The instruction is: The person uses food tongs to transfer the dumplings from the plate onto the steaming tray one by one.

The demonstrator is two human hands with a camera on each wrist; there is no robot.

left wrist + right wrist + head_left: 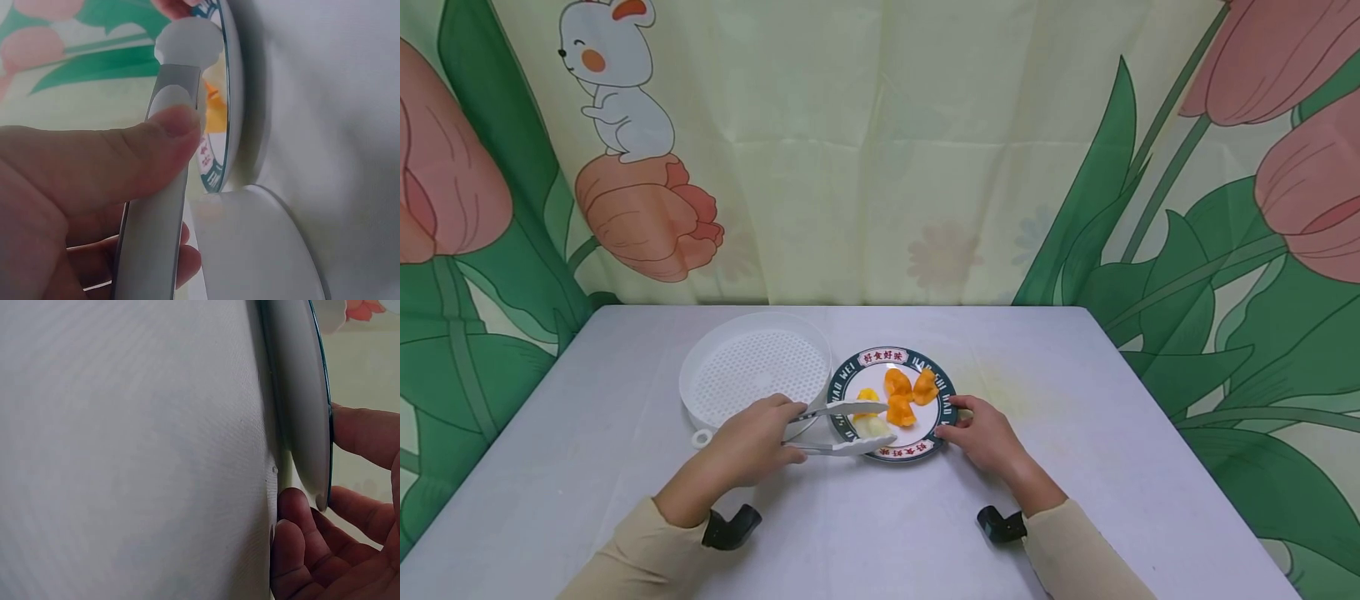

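My left hand (751,440) grips a pair of grey-and-white tongs (153,225), with the thumb lying along one arm. The tongs' spread tips reach over a round plate (946,385) with a dark green lettered rim, on either side of a pale whitish piece (871,427) and a yellow piece (867,395). Three orange lumps (898,382) of food lie on the plate beside them; their kind is unclear. At the plate's right edge, my right hand (988,437) holds the rim between its fingers. In the right wrist view some fingertips (294,503) sit below the rim.
A white round basket (754,362) with a perforated bottom and a small ring tab stands left of the plate, close to its rim. The white-covered table (880,533) ends at a printed curtain (880,167) behind.
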